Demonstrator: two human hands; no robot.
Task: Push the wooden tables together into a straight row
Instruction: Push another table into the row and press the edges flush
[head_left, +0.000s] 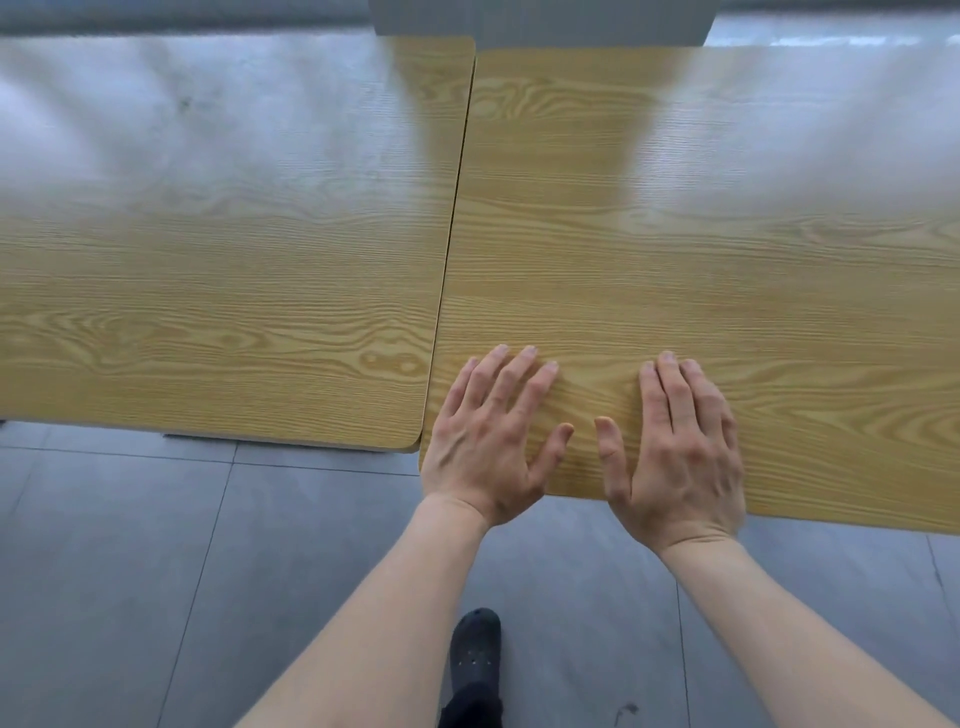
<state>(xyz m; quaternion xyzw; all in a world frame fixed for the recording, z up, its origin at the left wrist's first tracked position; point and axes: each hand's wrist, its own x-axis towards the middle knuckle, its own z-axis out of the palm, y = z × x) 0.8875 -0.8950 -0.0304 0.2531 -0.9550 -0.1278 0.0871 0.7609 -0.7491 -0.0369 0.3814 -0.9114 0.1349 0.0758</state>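
1. Two wooden tables side by side, filling the upper and middle view: left table (218, 291) and right table (727, 270), side edges meeting along a thin dark seam (457, 208) running from far to near.
2. Near edges not flush: right table's near edge sits closer to the viewer than the left table's rounded near corner (410, 441) (a clear step where the two meet); far edges stepped too, left table reaching slightly farther.
3. Left hand (488, 441) flat on the right table, palm down, fingers spread wide, holding nothing; placed at the near left corner, just beside the seam, heel of the palm past the table's edge.
4. Right hand (680, 457) flat beside it on the same table, palm down, fingers close together and thumb out, holding nothing; thumbs of both hands near each other but apart.
5. Bare forearms reaching up from the bottom of the view.
6. Grey tiled floor (130, 571) below the near edges; one dark perforated shoe (475, 649) on it between the forearms.
7. Pale grey block (540, 21) beyond the far edges, above the seam (kind not discernible).
8. Tabletops bare, with strong pale glare across their far halves.
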